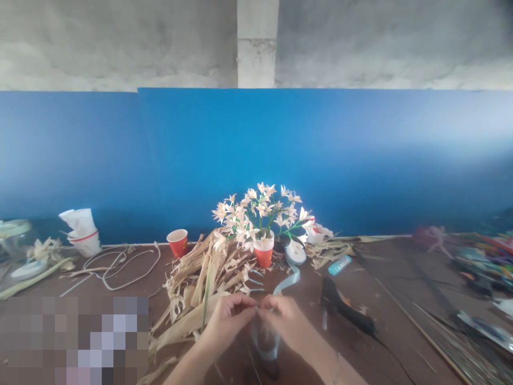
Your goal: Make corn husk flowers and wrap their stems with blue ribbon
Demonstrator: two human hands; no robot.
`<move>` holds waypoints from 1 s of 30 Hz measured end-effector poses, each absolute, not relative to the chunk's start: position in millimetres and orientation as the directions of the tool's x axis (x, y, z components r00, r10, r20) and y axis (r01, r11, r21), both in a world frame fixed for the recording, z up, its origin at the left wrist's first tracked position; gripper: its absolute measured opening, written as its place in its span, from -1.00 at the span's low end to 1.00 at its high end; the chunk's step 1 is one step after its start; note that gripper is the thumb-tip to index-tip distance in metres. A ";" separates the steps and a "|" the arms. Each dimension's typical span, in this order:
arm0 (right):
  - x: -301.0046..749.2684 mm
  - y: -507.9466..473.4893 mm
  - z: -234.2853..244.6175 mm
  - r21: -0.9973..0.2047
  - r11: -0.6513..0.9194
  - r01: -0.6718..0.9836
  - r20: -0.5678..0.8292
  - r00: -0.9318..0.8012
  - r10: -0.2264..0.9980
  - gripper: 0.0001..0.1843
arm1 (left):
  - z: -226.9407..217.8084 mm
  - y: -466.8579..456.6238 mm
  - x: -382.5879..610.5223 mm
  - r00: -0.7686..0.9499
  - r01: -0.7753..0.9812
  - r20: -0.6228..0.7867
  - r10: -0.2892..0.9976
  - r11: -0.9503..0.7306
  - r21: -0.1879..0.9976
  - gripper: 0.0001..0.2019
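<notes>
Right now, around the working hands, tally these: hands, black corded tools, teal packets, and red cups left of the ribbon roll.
Hands: 2
Black tool: 1
Teal packet: 1
Red cups: 2
Total: 6

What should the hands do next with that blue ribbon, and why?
Probably pull the blue ribbon gently snug: it curls loosely from its roll towards the right hand, with the left hand close beside. What they pinch is unclear.
</notes>
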State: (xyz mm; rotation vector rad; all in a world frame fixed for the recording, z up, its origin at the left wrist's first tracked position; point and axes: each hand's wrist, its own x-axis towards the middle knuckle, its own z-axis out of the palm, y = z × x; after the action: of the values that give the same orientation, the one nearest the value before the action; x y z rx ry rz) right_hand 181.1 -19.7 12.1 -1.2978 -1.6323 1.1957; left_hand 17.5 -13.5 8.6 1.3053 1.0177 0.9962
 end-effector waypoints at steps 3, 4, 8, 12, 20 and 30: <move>183.4 -15.7 4.4 -0.974 -0.062 0.217 -0.123 -0.279 0.952 -0.79 | 9.4 -14.7 17.0 0.285 0.020 -0.001 0.959 -0.005 1.000 -0.77; 184.3 -14.6 2.6 -0.976 -0.081 0.203 -0.140 -0.295 0.945 -0.78 | 9.4 -15.0 16.9 0.286 0.030 0.003 0.958 -0.013 0.999 -0.78; 185.7 -15.2 4.8 -0.943 -0.009 0.332 -0.089 -0.227 0.970 -0.80 | 7.2 -14.8 17.9 0.264 0.044 0.013 0.965 -0.026 0.999 -0.79; 181.4 -23.6 17.3 -0.837 0.199 0.510 0.145 -0.145 0.979 -0.94 | 4.5 -13.2 18.6 0.245 0.039 0.007 0.970 -0.017 0.999 -0.78; 177.4 -30.4 12.2 -0.581 0.433 0.689 0.435 -0.186 0.881 -0.85 | -5.5 -6.0 16.9 0.231 0.057 -0.041 0.972 0.029 0.998 -0.78; 183.0 -23.6 15.0 -0.984 -0.049 0.172 -0.096 -0.278 0.956 -0.86 | 2.0 -8.4 14.6 0.303 -0.038 -0.053 0.951 0.068 0.997 -0.75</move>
State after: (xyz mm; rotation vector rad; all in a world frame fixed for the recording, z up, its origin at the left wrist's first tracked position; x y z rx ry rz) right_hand 183.0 -23.6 15.0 -1.2366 -1.5129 1.3972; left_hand 14.6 -8.4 2.0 1.2598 0.9760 0.9612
